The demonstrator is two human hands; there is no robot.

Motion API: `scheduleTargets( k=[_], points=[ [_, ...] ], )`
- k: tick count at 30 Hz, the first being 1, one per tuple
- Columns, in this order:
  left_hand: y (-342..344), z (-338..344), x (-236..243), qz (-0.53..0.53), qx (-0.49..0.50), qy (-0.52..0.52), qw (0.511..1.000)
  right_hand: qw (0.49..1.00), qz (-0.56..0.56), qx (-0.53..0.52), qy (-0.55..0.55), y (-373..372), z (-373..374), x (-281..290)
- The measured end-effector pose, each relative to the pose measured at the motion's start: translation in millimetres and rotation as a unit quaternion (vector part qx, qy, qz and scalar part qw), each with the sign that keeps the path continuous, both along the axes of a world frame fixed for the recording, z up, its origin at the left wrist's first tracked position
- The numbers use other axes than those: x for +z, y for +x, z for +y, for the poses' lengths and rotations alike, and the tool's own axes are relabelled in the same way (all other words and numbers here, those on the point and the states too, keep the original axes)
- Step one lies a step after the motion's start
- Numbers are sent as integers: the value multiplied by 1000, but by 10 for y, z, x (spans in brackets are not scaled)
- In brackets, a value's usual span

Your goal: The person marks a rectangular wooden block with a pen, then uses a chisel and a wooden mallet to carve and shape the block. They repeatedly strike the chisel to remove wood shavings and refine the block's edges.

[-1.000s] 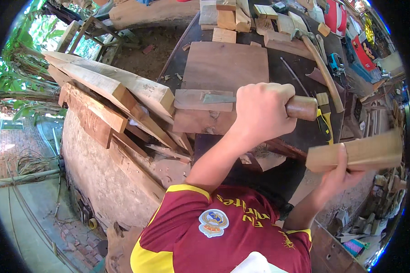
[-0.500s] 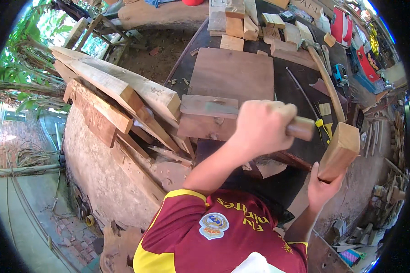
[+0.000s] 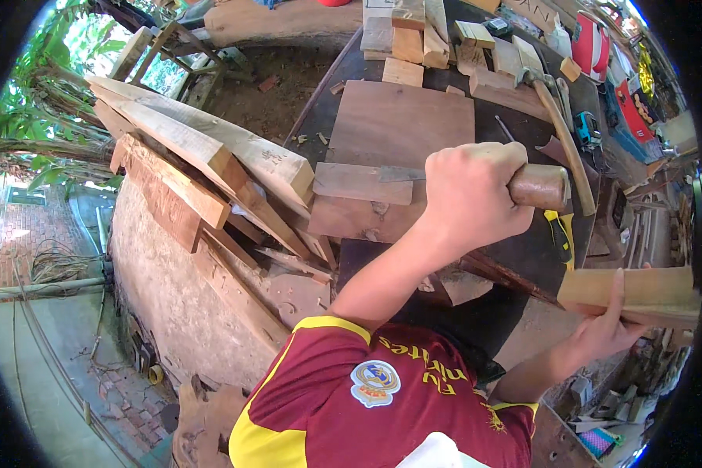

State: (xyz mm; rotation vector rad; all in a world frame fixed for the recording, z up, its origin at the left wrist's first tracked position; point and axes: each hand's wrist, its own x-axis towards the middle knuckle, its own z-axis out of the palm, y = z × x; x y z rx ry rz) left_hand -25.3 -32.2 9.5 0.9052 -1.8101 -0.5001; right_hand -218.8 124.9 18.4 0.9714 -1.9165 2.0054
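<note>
My left hand (image 3: 472, 187) is closed around the thick wooden handle of a chisel (image 3: 542, 186). The chisel lies nearly level, its grey blade pointing left over a narrow strip of wood (image 3: 347, 181). That strip rests on a flat brown board (image 3: 359, 220); whether the blade tip touches it I cannot tell. Off the bench's right side, my right hand (image 3: 600, 337) grips a squared wooden block (image 3: 632, 290) from beneath, thumb along its near face. The block is held sideways, well apart from the chisel.
A wide board (image 3: 405, 117) lies on the dark bench. Right of it are a hammer (image 3: 558, 129), a yellow-handled tool (image 3: 559, 234) and a blue tape measure (image 3: 587, 129). Wood offcuts (image 3: 407, 43) stand at the far side. Long timbers (image 3: 210, 148) lean at the left.
My right hand has swung the block outward to the right and lower, turning it from upright to sideways. My left hand has shifted slightly right with the chisel, whose blade now shows.
</note>
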Motion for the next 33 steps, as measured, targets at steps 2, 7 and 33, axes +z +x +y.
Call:
scheduleTargets(
  k=[2, 7, 33],
  points=[
    [26, -1, 17, -2, 9, 3, 1000, 999, 22, -11, 48, 221, -194, -106],
    [74, -55, -43, -23, 6, 10, 1000, 880, 405, 44, 245, -2, -323, -311],
    [491, 467, -140, -194, -86, 208, 955, 906, 116, 216, 345, 77, 695, -740]
  ],
)
